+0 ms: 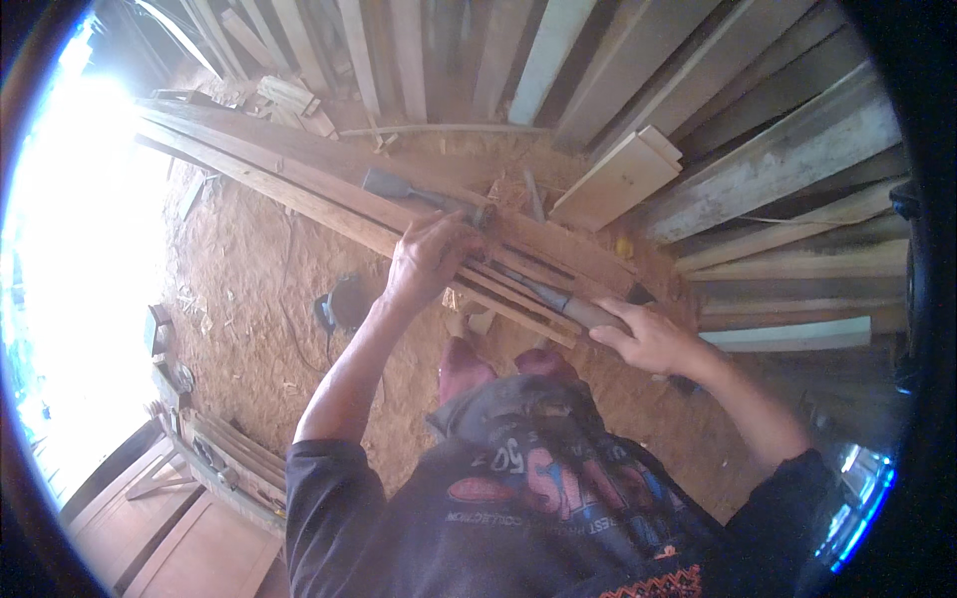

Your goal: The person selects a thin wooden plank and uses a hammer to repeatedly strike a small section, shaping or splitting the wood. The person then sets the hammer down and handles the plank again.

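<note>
A long chisel with a grey-brown handle lies low along a slotted timber. My right hand is wrapped round its handle, thumb along the side. My left hand is closed over the blade end, its fingers curled down against the wood and partly hiding the tip. Beneath both hands runs a long timber with narrow slots cut near its right end. Just beyond my left hand, a grey tool with a thick blocky end rests on the wood; its other end is partly hidden by my fingers.
Several planks lean along the far side and right. A pale board stack stands beyond the timber's right end. A dark power tool with a cord sits on the dirt floor left of my legs. Wooden panels lie at lower left.
</note>
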Motion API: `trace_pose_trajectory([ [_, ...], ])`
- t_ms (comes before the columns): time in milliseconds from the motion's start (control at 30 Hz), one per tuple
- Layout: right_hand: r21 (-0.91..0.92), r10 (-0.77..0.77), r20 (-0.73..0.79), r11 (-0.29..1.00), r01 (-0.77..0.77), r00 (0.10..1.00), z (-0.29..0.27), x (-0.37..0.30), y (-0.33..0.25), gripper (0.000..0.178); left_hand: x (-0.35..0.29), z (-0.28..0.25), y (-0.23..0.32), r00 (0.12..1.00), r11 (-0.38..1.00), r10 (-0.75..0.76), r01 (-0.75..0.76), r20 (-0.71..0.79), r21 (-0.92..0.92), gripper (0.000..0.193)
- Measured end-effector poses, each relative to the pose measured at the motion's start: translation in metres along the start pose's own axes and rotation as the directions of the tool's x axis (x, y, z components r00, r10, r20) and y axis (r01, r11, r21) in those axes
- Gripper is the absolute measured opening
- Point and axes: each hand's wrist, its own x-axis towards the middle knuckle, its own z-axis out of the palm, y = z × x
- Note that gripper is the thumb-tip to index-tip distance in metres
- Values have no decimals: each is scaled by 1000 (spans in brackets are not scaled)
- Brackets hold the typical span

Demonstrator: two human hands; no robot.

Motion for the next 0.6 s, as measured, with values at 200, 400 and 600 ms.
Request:
trace_pose_trajectory([
  [200, 82, 62, 173, 994, -77, 983, 28, 45, 4, 47, 31, -35, -11, 873, 946, -313, 320, -375, -43, 44],
  [400, 139, -103, -118, 983, 119, 988, 41, 40, -1, 39, 27, -50, -64, 976, 815, -11, 136, -219, 563, 61],
  [600, 47, 51, 96, 997, -56, 994, 5, 35, -27, 33, 21, -40, -70, 971, 857, 24, 103, -238, 506, 52],
])
